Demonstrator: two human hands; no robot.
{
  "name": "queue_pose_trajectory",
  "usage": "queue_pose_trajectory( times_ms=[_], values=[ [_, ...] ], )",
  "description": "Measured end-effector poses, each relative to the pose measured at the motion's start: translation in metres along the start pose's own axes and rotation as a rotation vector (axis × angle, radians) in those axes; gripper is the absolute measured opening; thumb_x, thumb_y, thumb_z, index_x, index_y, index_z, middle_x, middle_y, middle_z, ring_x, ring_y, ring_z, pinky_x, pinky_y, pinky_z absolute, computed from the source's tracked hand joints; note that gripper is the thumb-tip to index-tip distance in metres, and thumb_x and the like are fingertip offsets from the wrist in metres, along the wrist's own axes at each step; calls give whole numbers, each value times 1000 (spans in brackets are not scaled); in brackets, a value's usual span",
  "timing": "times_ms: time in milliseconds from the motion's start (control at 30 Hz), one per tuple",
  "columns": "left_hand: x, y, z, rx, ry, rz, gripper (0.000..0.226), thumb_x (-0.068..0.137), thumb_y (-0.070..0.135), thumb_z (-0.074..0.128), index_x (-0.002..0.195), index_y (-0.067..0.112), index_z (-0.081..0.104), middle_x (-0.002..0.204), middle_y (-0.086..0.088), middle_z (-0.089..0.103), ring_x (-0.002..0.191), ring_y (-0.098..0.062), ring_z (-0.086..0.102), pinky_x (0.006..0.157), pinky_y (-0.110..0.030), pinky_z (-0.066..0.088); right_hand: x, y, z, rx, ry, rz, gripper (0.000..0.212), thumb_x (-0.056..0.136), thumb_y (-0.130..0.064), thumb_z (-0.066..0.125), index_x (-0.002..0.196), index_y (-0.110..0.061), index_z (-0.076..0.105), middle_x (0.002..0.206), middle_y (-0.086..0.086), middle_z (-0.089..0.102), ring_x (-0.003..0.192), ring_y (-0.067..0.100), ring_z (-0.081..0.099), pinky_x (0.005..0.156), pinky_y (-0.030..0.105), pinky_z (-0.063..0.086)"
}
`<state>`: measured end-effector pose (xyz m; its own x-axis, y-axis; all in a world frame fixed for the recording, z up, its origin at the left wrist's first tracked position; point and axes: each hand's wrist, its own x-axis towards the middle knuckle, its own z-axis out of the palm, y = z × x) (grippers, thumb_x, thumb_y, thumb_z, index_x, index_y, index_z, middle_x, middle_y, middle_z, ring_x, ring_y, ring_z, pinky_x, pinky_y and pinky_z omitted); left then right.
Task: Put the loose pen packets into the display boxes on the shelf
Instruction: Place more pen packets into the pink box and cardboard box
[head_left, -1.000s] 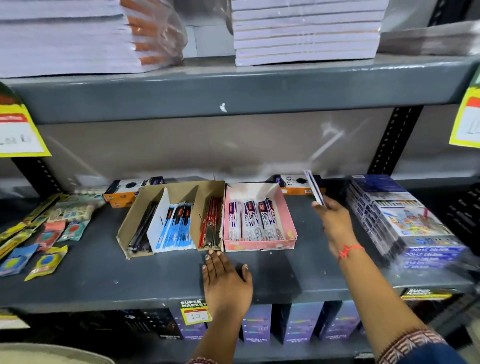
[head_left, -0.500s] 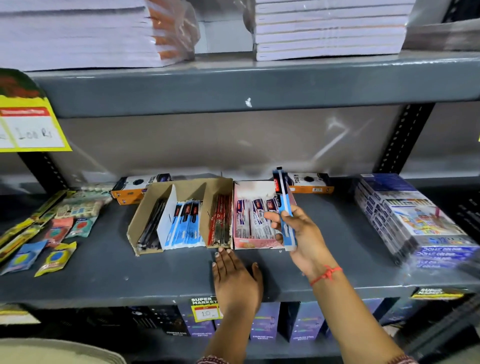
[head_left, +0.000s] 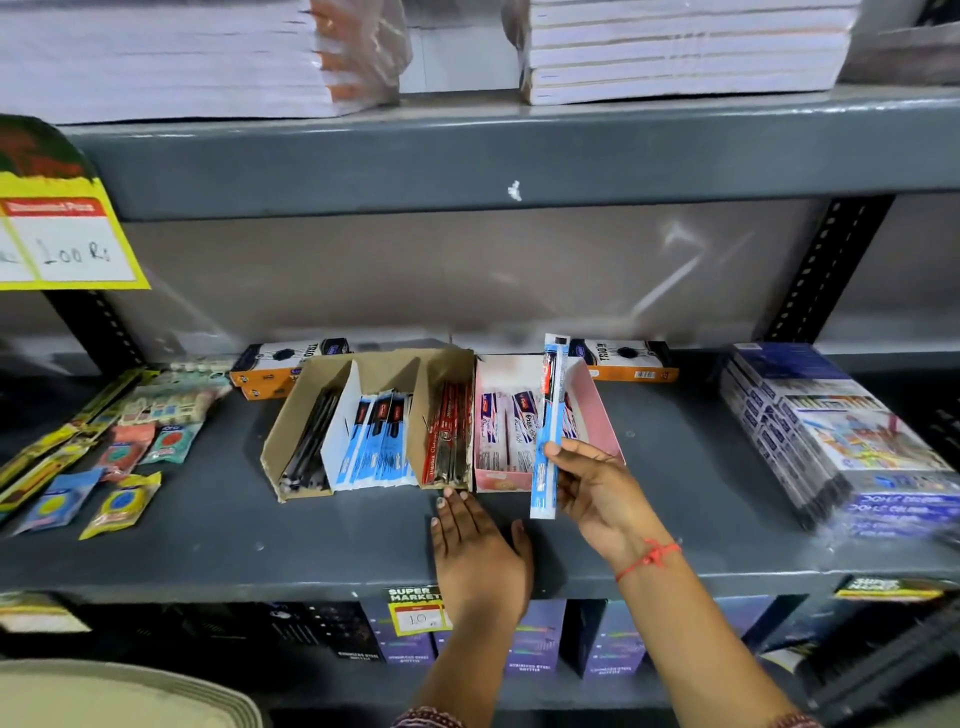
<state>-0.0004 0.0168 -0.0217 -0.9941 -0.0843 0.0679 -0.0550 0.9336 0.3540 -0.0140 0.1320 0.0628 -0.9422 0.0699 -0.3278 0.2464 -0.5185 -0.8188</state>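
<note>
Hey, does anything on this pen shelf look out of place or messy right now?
Yes. One blue pen packet is out of its box, held upright in the right hand before the pink box. Matching blue packets sit in the brown box.

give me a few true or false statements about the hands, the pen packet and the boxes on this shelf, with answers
1. The right hand holds a blue pen packet. True.
2. The left hand grips a packet. False: it lies flat and empty on the shelf.
3. The held packet lies flat inside the pink box. False: it is upright, in front of that box.
4. The cardboard box stands left of the pink box. True.
5. The pink box is empty. False: it holds packets.
</note>
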Motion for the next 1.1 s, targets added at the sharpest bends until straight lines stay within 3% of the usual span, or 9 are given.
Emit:
queue_pose_trajectory(
  times_ms=[467, 633, 733, 833, 933, 1033, 1100],
  values=[
    [0, 0, -3, -7, -32, -2, 75, 95, 46, 26, 143, -3, -3, 156, -21, 6, 144, -30, 7, 118, -36, 4, 4, 2, 7, -69, 23, 30, 21, 81, 4, 62, 68, -12, 67, 48, -3, 70, 39, 4, 62, 41, 13, 49],
    [-7, -12, -8, -80, -2, 24, 68, 96, 41, 29, 144, 0, 4, 156, -18, 12, 144, -27, 10, 118, -35, 7, 14, 8, 38, -229, -34, -13, 23, 83, 4, 60, 69, -14, 64, 44, -8, 66, 38, 0, 58, 43, 12, 47],
    [-3, -37, -17, -72, 32, -16, 67, 96, 39, 31, 144, -1, 7, 155, -19, 12, 144, -28, 10, 118, -35, 5, 19, 14, 75, -319, -105, -66, 26, 83, 9, 57, 71, -14, 59, 43, -7, 64, 34, 0, 56, 37, 10, 44],
    [4, -69, -30, -60, 61, -95, 67, 96, 38, 31, 143, -3, 7, 155, -21, 12, 144, -29, 9, 118, -36, 4, 26, 24, 113, -456, -93, -140, 33, 80, 12, 59, 71, -18, 48, 61, 1, 55, 38, 10, 52, 34, 17, 41],
    [14, -104, -41, -26, 96, -174, 67, 96, 39, 29, 144, -2, 6, 155, -20, 11, 144, -28, 8, 118, -36, 3, 37, 36, 143, -667, -80, -177, 36, 80, 11, 59, 68, -20, 46, 65, 4, 52, 42, 13, 46, 35, 20, 41],
    [25, -130, -53, 11, 118, -245, 67, 96, 38, 29, 143, -2, 4, 156, -19, 9, 144, -28, 7, 118, -35, 3, 51, 38, 158, -851, -29, -218, 30, 79, 7, 55, 63, -18, 53, 79, 14, 63, 54, 24, 60, 55, 26, 57],
    [34, -145, -60, 29, 130, -283, 67, 96, 37, 30, 143, -3, 4, 156, -20, 8, 144, -28, 7, 118, -35, 3, 59, 39, 169, -1021, -17, -263, 23, 80, 4, 48, 70, -9, 64, 94, 23, 69, 83, 35, 68, 82, 40, 57]
  ],
)
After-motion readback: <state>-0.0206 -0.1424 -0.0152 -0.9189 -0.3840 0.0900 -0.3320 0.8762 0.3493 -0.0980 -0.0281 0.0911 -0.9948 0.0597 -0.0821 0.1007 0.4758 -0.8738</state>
